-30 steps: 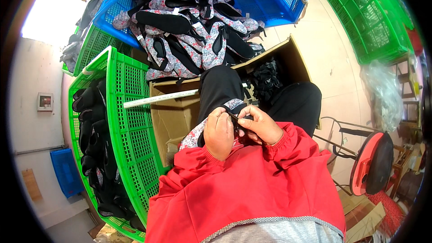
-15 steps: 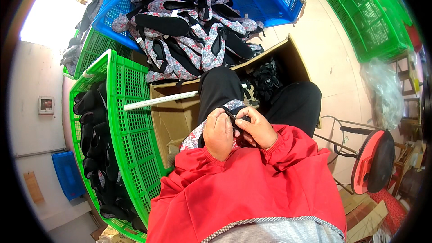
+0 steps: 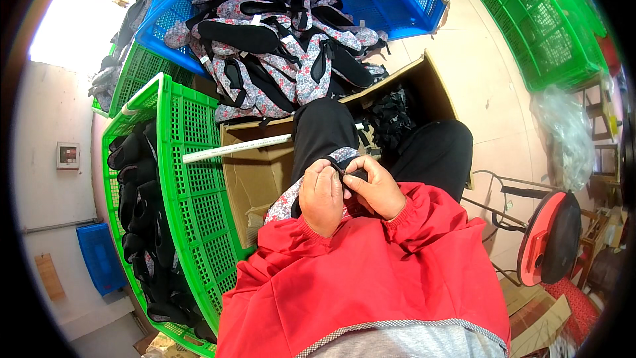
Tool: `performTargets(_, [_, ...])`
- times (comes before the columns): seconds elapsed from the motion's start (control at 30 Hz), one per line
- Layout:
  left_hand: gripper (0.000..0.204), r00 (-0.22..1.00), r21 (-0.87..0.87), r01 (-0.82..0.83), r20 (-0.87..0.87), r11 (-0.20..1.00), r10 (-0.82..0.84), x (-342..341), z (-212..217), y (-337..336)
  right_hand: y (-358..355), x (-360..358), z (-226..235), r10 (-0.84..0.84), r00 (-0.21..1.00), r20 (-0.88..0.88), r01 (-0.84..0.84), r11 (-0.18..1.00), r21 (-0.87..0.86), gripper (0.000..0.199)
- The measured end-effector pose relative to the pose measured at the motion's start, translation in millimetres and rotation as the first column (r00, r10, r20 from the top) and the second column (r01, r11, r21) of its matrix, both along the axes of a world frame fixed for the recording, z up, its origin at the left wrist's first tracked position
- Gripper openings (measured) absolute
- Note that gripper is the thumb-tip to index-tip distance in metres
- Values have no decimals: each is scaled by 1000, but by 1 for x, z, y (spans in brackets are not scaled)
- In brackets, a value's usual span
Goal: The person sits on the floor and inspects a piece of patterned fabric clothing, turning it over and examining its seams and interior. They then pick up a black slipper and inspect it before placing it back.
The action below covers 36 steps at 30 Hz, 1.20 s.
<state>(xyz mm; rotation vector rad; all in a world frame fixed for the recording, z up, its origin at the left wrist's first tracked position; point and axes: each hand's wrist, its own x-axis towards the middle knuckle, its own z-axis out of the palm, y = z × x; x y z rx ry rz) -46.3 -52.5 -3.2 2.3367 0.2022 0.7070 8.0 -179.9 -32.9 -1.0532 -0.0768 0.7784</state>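
Floral-and-black slipper (image 3: 283,203), red sleeves (image 3: 427,209), black trousers (image 3: 434,156)

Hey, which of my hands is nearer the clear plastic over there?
Right. Your right hand is left of the clear plastic, well apart from it; your left hand is farther left still.

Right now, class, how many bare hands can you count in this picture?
2: the left hand and the right hand, both pinching a black-and-floral fabric piece. Some fingers are partly hidden.

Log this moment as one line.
left hand: pinching black-edged floral-print fabric piece | right hand: pinching same piece | nearby: open brown cardboard box, slim white rod, green plastic mesh crate
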Motion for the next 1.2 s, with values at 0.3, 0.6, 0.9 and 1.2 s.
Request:
performTargets(0.3, [13, 1000, 25, -5, 26, 1000, 4, 1, -7, 3, 2, 0, 18, -38, 999, -16, 37, 996, -77, 15])
performTargets(0.6, [15, 1000, 41, 11, 27, 999, -12, 1, -4, 3, 2, 1, 18, -38, 998, -45, 38, 999, -13, 14])
performTargets(0.9, [12, 998, -149, 27, -49, 988, -34, 4, 35, 13, -22, 1, 24, 33, 983, -178, -3, 985, 170, 25])
performTargets(1.2, [7, 920, 81, 384, -110, 920, -375, 68, 87, 37, -24, 4, 1, -123, 962, -243, 156, 980, 122, 40])
